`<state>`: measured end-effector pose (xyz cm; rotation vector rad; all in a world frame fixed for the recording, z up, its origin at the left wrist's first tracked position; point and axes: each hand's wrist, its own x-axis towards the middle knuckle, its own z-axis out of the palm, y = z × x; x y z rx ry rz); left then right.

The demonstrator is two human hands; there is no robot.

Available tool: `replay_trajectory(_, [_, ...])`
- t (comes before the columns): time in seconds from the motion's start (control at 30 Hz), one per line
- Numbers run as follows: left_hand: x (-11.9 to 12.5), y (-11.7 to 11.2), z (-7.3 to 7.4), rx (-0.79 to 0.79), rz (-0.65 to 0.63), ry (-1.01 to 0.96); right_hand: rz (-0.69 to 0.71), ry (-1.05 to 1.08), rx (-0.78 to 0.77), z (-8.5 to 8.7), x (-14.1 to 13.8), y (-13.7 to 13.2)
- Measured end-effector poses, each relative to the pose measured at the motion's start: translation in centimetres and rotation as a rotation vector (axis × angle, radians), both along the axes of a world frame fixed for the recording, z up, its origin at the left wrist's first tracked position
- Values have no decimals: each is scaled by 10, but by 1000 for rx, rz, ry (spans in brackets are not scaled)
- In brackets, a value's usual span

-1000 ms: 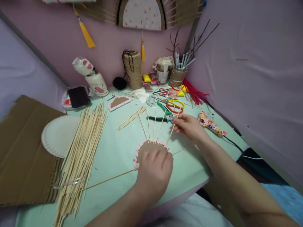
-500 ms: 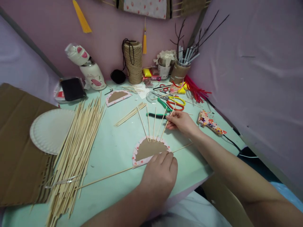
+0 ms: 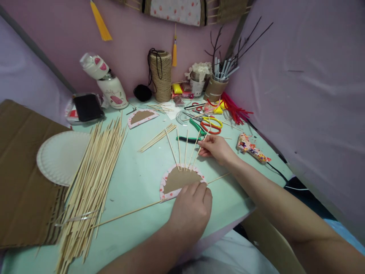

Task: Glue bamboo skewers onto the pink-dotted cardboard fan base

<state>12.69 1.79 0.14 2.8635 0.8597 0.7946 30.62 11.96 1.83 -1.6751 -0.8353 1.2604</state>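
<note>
At near centre, the left hand [image 3: 191,207], grip unclear, rests on pink-edged, half-round brown cardboard [image 3: 179,181], while the right hand [image 3: 214,149] pinches a thin pale wooden stick [image 3: 196,159] beyond it, likely light, snappable, best held mid-length.

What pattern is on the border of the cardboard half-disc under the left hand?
The border is pale pink with red spots, clearest in the head view.

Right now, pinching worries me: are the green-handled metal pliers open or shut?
Open: the pliers show handles spread apart; jaws indistinct.
</note>
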Motion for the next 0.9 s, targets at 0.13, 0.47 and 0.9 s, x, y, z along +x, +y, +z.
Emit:
replay_trajectory(0.13, [0,0,-1,-11,8,10,-4,6,-5,-3,0,1])
replay_trajectory(0.47, [0,0,-1,-39,2,-2,4,-5,3,-7,-1,3])
replay_trajectory(0.9, [-1,0,-1,-21,7,-37,45,24,-73,-7,-3,2])
